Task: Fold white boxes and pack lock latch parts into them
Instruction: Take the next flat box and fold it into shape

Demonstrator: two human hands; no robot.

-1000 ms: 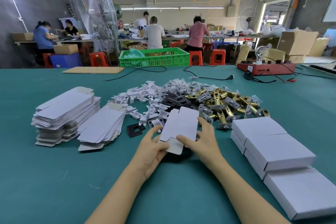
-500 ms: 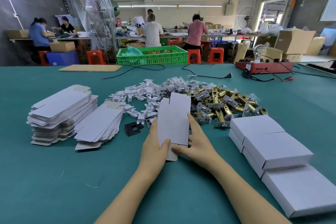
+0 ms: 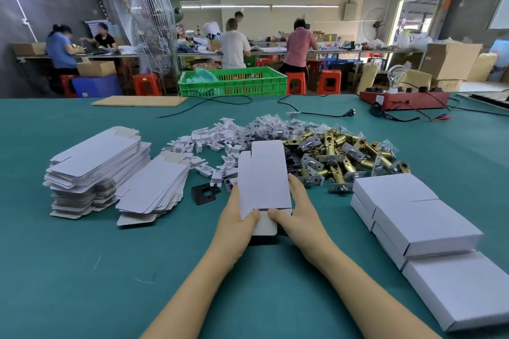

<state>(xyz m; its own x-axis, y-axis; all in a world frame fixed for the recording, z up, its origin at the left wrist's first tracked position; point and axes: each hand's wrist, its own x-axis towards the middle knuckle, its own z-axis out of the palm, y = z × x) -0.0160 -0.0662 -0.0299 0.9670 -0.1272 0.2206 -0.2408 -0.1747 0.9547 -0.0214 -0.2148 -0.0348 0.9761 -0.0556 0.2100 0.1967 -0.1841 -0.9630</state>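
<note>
A flat white box blank point(image 3: 263, 176) stands nearly upright above the green table point(image 3: 82, 270), its long side pointing away from me. My left hand point(image 3: 237, 220) grips its left edge and my right hand point(image 3: 296, 215) grips its right edge, with both thumbs pressed on the front near the bottom flap. Behind it lies a heap of brass and silver lock latches point(image 3: 338, 154). Small white plastic parts point(image 3: 209, 146) and bagged pieces point(image 3: 272, 125) lie beside the heap. A black plate point(image 3: 205, 193) lies left of my hands.
Two stacks of flat box blanks point(image 3: 96, 168) lie at the left. Several folded white boxes point(image 3: 418, 223) sit at the right. A green crate point(image 3: 234, 81), a cardboard sheet point(image 3: 140, 101), cables and a red tester with a bulb point(image 3: 405, 98) occupy the far edge. People work at benches behind.
The blank has been turned from slanting to straight and raised more upright. Both hands have shifted down to its lower end, thumbs meeting near the bottom flap.
</note>
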